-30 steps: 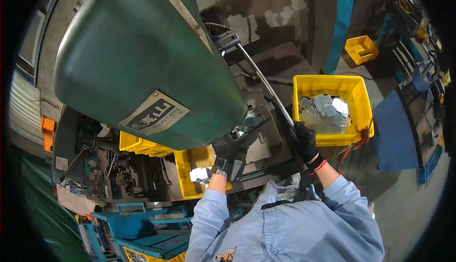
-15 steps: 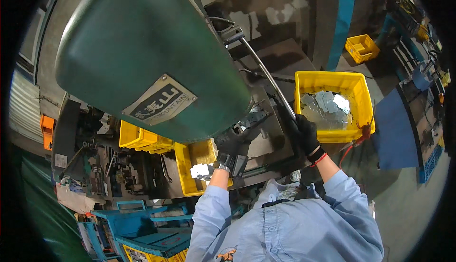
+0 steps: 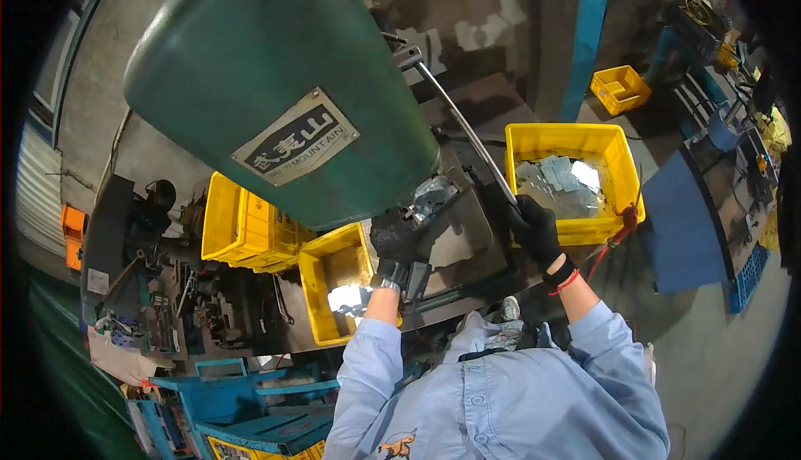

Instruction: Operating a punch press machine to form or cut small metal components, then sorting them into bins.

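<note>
Punch press, centre frame: gloved right hand (image 3: pixel 536 231) grips steel lever (image 3: pixel 464 130); gloved left hand (image 3: pixel 394 239), closure unclear, at die (image 3: pixel 430 197). Best practice, judged: left fingers out before pulling.

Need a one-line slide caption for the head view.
Black-gloved right hand grips the long metal lever of the green press machine; black-gloved left hand rests at the die.

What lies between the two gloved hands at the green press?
In the head view, between the left hand and the right hand on the lever lies the press bed with a shiny metal piece.
</note>
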A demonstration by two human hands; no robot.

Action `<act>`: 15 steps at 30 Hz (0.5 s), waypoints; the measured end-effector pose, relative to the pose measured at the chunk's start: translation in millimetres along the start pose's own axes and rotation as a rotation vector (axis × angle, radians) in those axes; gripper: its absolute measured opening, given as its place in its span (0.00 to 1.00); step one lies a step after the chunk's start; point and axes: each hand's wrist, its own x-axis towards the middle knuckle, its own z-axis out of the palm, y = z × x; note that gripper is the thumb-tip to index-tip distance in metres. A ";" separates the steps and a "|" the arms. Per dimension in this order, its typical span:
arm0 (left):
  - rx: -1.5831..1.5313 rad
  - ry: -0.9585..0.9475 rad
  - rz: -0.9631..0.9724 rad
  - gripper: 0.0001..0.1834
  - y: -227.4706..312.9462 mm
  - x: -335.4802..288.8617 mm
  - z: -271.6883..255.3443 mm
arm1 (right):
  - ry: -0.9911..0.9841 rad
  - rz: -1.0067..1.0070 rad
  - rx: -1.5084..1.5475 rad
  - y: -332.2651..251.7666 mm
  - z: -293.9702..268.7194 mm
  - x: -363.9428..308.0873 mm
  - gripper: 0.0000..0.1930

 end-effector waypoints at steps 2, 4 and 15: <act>-0.001 0.002 -0.018 0.49 1.7 2.6 -2.0 | -0.006 -0.067 -0.016 -5.3 -0.7 -1.3 0.05; -0.009 -0.018 -0.029 0.50 -1.7 2.6 -1.7 | -0.016 -0.012 -0.007 -14.6 -0.5 -1.6 0.06; -0.081 -0.054 -0.086 0.52 11.4 5.3 -19.9 | -0.012 0.067 0.009 -54.8 -7.0 -6.5 0.10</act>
